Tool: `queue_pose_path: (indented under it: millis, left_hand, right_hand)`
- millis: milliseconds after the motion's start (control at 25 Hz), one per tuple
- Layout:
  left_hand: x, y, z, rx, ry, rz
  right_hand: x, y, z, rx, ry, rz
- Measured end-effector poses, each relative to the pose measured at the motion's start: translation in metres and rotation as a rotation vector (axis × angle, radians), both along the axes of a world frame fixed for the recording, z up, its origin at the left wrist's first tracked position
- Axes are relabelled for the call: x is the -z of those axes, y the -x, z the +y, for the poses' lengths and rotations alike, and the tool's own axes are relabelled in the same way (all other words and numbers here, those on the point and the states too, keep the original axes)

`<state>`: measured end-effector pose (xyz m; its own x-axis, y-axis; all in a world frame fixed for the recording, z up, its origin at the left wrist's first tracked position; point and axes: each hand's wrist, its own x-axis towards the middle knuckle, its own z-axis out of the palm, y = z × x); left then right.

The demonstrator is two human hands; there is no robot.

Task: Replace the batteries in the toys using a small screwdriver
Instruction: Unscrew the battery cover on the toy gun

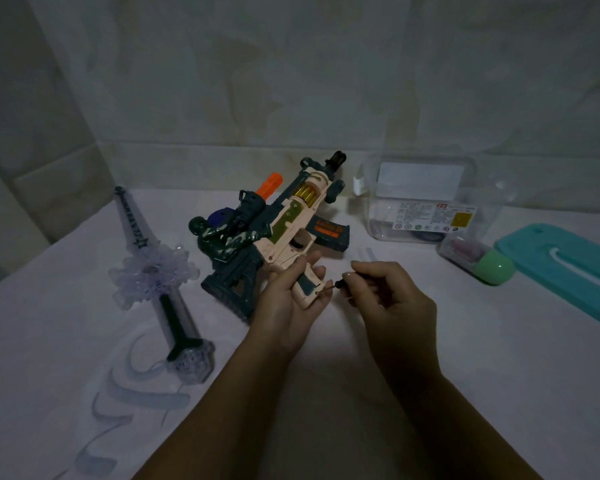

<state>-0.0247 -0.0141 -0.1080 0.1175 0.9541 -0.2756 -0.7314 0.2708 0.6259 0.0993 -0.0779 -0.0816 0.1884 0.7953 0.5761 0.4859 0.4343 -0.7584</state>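
Right hand: My feed shows the right hand (385, 292) just right of the toy gun's grip, thumb and fingertips pinching a screwdriver.
Screwdriver: The screwdriver (338, 283) has a dark handle and a thin shaft. It slants down to the left, and its tip meets a small spot low on the grip.
Left hand: The left hand (284, 299) grasps that grip from the left, its fingers wrapped round the far side.
Toy gun: The toy gun (291, 216) is pale pink and dark green, with its muzzle pointing away from me and its stock down on the table.
Toy soldier: A dark green toy soldier (219, 237) with an orange-tipped launcher sits right against the gun's left side.
Toy sword: A clear toy sword (153, 268) with a dark handle lies flat, well left of the gun.
Clear box: A labelled clear box (426, 199) stands behind and to the right of the gun.
Capsule case: A green-ended capsule case (478, 261) lies farther right of the gun, in front of the box.
Teal lid: A teal lid (568, 268) lies farthest right.
Table: The table (499, 358) is covered in white, and the light is too dim for me to make out finer detail.
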Motion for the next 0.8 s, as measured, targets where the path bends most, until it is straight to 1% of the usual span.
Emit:
queue_pose_path:
  millis: [160,240,360,480,560,640,720,800]
  left_hand:
    - [0.001,-0.001,0.000,-0.004,-0.011,-0.015]
    - [-0.001,-0.002,-0.001,-0.009,-0.023,-0.003]
    - [-0.004,-0.005,-0.006,-0.004,-0.046,0.071]
    - [-0.009,-0.008,-0.010,-0.024,-0.079,0.204]
    - [-0.010,-0.008,-0.008,-0.026,-0.105,0.247]
    - [-0.008,-0.007,-0.006,-0.005,-0.129,0.229]
    - [-0.006,-0.006,-0.005,0.009,-0.137,0.181]
    - [-0.005,-0.005,-0.003,-0.015,-0.127,0.191]
  right_hand:
    - [0.000,0.000,0.001,0.032,0.018,-0.016]
    - [0.000,0.002,0.000,-0.011,0.084,0.013]
    - [0.001,0.006,0.001,-0.083,0.190,0.018]
    - [0.001,0.007,0.003,-0.075,0.226,-0.040]
    - [0.000,0.008,0.004,-0.073,0.247,-0.079]
    - [0.000,0.009,0.004,-0.090,0.262,-0.085]
    - [0.000,0.010,0.003,-0.120,0.271,-0.047]
    - [0.000,0.013,0.003,-0.140,0.280,-0.007]
